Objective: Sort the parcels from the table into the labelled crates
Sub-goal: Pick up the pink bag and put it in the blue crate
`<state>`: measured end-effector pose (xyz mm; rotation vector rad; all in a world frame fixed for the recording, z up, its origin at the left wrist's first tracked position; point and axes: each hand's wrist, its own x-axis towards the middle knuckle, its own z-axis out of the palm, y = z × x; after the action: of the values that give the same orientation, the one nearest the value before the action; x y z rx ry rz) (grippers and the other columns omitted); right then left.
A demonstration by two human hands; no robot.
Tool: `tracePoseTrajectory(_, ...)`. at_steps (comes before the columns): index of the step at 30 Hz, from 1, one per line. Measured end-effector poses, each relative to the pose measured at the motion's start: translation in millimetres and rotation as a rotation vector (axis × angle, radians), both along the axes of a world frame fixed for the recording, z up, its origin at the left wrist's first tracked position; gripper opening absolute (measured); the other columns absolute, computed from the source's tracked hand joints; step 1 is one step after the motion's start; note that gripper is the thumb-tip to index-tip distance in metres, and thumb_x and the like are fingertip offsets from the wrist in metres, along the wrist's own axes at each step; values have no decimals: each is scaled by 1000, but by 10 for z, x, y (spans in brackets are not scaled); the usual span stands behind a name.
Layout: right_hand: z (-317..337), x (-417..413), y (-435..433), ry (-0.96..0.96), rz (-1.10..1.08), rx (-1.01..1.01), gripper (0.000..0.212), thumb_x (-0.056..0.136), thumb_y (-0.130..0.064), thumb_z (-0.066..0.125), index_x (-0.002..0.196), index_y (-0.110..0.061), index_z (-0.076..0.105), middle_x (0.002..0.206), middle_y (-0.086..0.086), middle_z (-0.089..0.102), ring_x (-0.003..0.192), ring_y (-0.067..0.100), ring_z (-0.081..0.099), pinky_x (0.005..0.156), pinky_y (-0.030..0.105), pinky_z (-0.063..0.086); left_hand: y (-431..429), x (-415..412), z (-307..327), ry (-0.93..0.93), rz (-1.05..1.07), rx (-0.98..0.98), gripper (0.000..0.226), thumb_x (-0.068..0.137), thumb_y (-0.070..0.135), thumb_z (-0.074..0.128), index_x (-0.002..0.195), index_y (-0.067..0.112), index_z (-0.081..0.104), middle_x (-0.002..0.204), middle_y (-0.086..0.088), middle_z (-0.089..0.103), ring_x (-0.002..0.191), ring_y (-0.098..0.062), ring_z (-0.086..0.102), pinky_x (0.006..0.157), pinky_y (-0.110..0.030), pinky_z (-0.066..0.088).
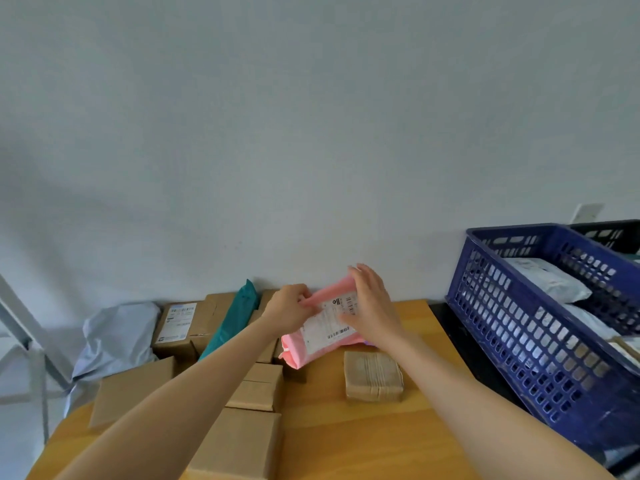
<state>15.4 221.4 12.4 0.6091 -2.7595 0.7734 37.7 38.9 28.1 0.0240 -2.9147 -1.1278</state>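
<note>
Nearest: plain brown boxes (239, 441) stacked along the bench (363, 441), unlabelled on the sides shown. Further on, a small taped brown packet (374, 381). Beyond it, pink parcel (304, 348) held tilted above the bench, pinched at its top edge by the left hand (289, 311), fingers closed; right hand (372, 308) spread loosely over the white label (330, 323). Label printed with barcodes, text too small to read. Likely risk: slippery bag sliding from so light a pinch, or misread label and wrong crate. Blue crate (502, 306) to the right, pale bags inside; no crate label visible.
</note>
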Motion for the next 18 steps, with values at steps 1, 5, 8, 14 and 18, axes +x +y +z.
tracePoseTrajectory(1,-19,23,-15,-27,-52,-42,95,79,-24,77,151,-15,15,158,5,11,147,22,9,117,40,22,-20,22,-7,-11,38,73,9,92,25,62,96,18,58,78,4,61,65,-9,60,51,-15,45)
tracePoseTrajectory(5,-89,141,-54,-219,-231,-345,110,74,-25,82,152,-15,5,159,5,2,147,22,2,119,41,17,-98,95,-13,-68,214,357,15,91,24,63,102,16,57,92,-4,66,81,-19,67,66,-28,57)
tracePoseTrajectory(8,-108,227,-46,-428,-270,-668,101,75,-23,82,150,-8,16,154,8,24,141,21,26,110,26,26,-143,118,-31,-112,285,575,19,88,23,67,103,14,59,95,-6,67,84,-22,67,77,-40,59)
tracePoseTrajectory(14,-115,389,-14,-769,-106,-1149,59,82,7,67,131,-18,45,114,6,67,97,29,69,81,51,57,-169,202,-78,-223,220,736,29,82,15,74,105,12,57,101,-10,69,89,-26,69,76,-46,60)
tracePoseTrajectory(18,-114,423,38,-732,-97,-1134,64,81,13,65,130,-24,46,122,6,65,106,26,66,87,54,54,-177,241,-90,-295,113,797,40,79,8,76,112,12,54,107,-11,68,93,-29,69,77,-49,59)
